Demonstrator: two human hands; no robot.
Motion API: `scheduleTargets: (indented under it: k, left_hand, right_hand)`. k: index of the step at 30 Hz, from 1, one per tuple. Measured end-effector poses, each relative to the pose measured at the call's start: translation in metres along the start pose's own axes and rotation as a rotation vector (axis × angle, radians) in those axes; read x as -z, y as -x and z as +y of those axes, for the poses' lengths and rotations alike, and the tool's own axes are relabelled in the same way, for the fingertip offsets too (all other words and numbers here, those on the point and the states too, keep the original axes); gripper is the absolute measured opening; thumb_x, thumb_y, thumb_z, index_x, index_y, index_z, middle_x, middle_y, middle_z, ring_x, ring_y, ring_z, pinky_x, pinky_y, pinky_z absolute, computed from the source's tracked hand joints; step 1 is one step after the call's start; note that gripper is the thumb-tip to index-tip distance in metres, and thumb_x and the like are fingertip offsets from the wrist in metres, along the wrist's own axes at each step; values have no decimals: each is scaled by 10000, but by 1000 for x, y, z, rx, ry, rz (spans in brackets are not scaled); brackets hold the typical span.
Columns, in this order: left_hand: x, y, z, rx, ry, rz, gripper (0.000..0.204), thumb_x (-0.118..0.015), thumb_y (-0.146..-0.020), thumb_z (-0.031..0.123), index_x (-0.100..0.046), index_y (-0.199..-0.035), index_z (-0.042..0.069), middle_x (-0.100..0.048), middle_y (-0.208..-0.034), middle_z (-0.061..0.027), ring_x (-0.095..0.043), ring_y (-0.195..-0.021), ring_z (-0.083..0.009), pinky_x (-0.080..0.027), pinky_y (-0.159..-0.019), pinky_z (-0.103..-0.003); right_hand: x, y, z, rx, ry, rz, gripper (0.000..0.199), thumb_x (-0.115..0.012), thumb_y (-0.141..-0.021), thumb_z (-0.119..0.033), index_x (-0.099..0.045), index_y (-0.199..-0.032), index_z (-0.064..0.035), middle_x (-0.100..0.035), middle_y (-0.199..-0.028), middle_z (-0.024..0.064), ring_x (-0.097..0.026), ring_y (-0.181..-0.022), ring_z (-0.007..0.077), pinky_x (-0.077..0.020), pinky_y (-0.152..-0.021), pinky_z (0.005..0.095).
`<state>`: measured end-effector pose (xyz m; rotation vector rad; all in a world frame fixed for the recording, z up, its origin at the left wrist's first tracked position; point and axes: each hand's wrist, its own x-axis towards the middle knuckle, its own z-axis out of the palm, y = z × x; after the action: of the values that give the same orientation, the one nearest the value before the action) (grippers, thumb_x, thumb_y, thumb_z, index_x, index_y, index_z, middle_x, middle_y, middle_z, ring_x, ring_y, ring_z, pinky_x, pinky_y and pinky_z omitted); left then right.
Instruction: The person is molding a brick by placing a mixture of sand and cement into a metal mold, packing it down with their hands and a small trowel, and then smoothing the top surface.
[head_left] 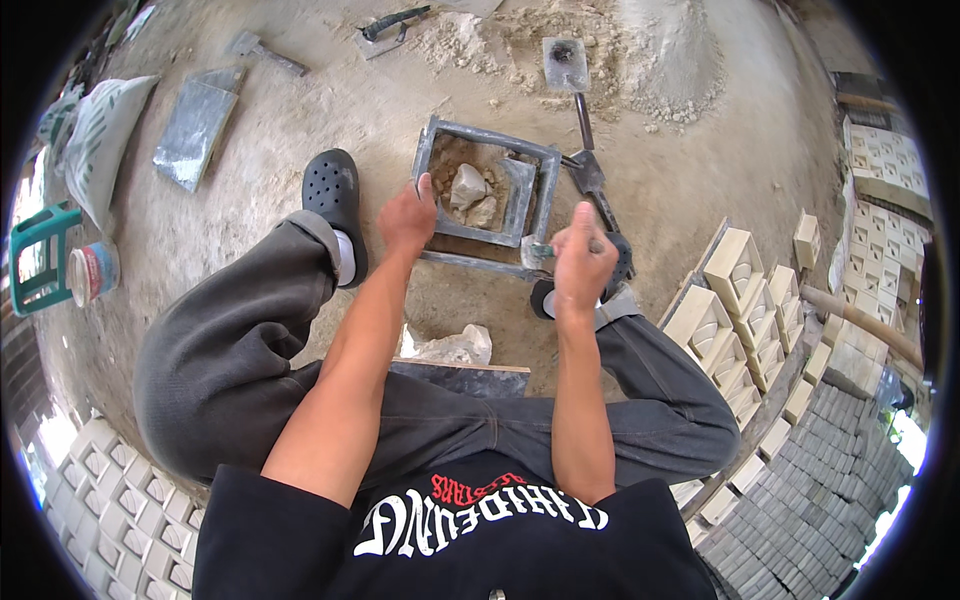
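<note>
A square grey metal mould frame (488, 129) lies on the ground between my feet, with a smaller inner frame (518, 200) set askew inside it. Pale lumps of material (470, 188) sit within the inner frame. My left hand (408, 215) grips the outer frame's left wall, thumb along its top. Closed in a fist, my right hand (584, 262) is by the frame's near right corner. From it a small tool with a greyish-green end (540, 252) points toward that corner; its kind is unclear, and the fingers hide the rest.
Beyond lie a shovel-like tool (566, 65), powder heaps (672, 60), a hammer (268, 52) and a flat metal plate (200, 125). Patterned pale blocks (735, 270) line the right. At left are a green stool (42, 255), a tub (95, 270) and a sack (108, 145).
</note>
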<state>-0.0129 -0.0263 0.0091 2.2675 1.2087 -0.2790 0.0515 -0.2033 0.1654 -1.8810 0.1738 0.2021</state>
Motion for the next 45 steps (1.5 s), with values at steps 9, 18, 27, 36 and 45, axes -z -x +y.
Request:
scheduleTargets:
  k: [9, 18, 27, 36, 45]
  left_hand:
    - [-8, 4, -2, -22, -31, 56, 580, -289, -981, 526, -653, -1026, 77, -677, -858, -237, -645, -834, -439, -480, -758, -544]
    - [0, 0, 5, -20, 55, 19, 572, -307, -977, 524, -661, -983, 74, -674, -847, -240, -640, -828, -447, -477, -764, -547]
    - [1, 1, 7, -18, 76, 29, 571, -301, -982, 516, -666, -981, 76, -675, -845, -235, -640, -832, -446, -478, -762, -542]
    - [-3, -2, 0, -31, 101, 35, 581, -294, -982, 522, -655, -984, 67, -674, -863, -242, -638, -842, -449, -474, -772, -545]
    - [-5, -2, -6, -43, 71, 35, 576, -290, -981, 522, -659, -1029, 81, -675, -888, -242, -640, -867, -443, -476, -785, -542]
  right_hand:
    - [-5, -13, 22, 13, 8, 27, 557, -487, -1003, -365, -423, -552, -44, -417, -519, -8, -367, -504, 74, -286, -476, 284]
    - [-10, 9, 33, 53, 7, 57, 559, -491, -1005, -364, -426, -552, -43, -408, -522, -32, -355, -505, 61, -272, -462, 262]
    - [-7, 12, 54, 80, -44, 138, 557, -470, -1012, -337, -414, -540, -47, -398, -507, -16, -349, -502, 69, -266, -467, 273]
    - [-8, 13, 42, 10, -19, 75, 574, -453, -1021, -347, -391, -525, -65, -399, -505, -16, -347, -493, 78, -277, -474, 280]
    - [-1, 11, 44, 17, -74, 138, 573, -459, -1015, -394, -418, -563, -44, -427, -531, -2, -382, -520, 86, -306, -499, 278]
